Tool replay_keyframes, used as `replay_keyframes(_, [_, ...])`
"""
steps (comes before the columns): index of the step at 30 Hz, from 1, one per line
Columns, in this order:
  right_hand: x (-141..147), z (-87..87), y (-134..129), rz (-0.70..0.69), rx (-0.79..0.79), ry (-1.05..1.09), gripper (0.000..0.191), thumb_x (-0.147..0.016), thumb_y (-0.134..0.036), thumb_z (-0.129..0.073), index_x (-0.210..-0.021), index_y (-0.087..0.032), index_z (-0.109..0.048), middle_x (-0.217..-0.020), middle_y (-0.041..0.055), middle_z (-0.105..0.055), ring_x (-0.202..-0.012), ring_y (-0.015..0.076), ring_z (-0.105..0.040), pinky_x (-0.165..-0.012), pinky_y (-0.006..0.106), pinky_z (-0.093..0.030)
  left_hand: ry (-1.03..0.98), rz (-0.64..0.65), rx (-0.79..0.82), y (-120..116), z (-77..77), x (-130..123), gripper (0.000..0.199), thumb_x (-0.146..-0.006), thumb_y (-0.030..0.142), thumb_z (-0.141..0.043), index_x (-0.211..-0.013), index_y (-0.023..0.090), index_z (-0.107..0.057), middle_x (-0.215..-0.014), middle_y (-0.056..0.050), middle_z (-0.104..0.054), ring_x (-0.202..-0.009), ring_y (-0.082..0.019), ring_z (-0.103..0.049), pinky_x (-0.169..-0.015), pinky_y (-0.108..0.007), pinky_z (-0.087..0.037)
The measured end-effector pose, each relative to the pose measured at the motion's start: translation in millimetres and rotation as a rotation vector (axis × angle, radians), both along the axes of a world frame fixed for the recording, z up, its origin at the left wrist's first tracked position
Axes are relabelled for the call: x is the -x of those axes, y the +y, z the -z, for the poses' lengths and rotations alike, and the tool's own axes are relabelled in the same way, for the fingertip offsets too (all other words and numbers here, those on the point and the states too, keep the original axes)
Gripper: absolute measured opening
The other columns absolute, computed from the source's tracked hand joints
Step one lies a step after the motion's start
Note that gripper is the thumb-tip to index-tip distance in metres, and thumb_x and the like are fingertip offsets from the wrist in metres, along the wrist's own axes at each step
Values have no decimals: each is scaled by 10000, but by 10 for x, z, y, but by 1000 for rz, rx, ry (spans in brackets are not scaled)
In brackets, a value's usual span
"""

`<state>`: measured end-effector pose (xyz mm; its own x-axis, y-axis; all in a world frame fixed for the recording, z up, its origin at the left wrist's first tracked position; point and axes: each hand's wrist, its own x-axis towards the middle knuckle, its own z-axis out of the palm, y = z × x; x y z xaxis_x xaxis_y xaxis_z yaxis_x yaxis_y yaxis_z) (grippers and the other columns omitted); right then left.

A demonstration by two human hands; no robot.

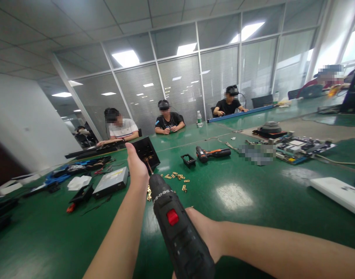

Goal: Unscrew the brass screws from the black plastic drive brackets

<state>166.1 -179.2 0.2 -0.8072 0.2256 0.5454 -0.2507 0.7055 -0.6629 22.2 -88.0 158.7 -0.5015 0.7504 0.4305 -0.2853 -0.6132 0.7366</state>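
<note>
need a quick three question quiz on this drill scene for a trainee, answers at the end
1. Which hand grips the black power drill with the red switch: a) left or b) right?
2. True or false: the flat silver metal box lies left of the black-and-orange cordless drill.
3. What does the long thin metal bit point into?

Key:
1: b, the right hand.
2: True.
3: The open black box-shaped part at the left hand.

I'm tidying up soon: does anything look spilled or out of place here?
Brass-coloured pieces lie scattered on the green table near a black frame, in no neat order, so they look spilled, though perhaps deliberately.
</note>
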Motion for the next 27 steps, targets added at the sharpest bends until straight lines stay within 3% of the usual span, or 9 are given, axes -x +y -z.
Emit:
replay_keyframes(9, [-25,-56,-5,-13,-6,-42,578,-571,-637,-962,-585,-207,-578,-568,-42,-528,-630,158,-473,-882,366,-538,16,-6,38,-76,-43,-45,517,-1021,652,-462,-1122,248,-769,-1107,-79,-794,-1183,-266,-741,-903,-335,-641])
replay_keyframes(19, [-6,-12,-9,31,-47,-87,558,-639,-616,-940,-571,-201,-574,-538,-50,-526,-609,156,-517,-901,370,-555,16,8,38,-21,14,2,605,-975,730,-508,-1221,240,-765,-1201,-89,-783,-1158,-270,-743,-958,-372,-627])
replay_keyframes(27, [-33,12,-22,30,-37,-87,535,-628,-591,-959,-593,-194,-602,-557,-43,-539,-676,174,-543,-992,400,-525,-9,33,29,-39,-16,-21,547,-1024,658,-471,-1240,249,-763,-1141,-78,-801,-1210,-262,-730,-949,-335,-630])
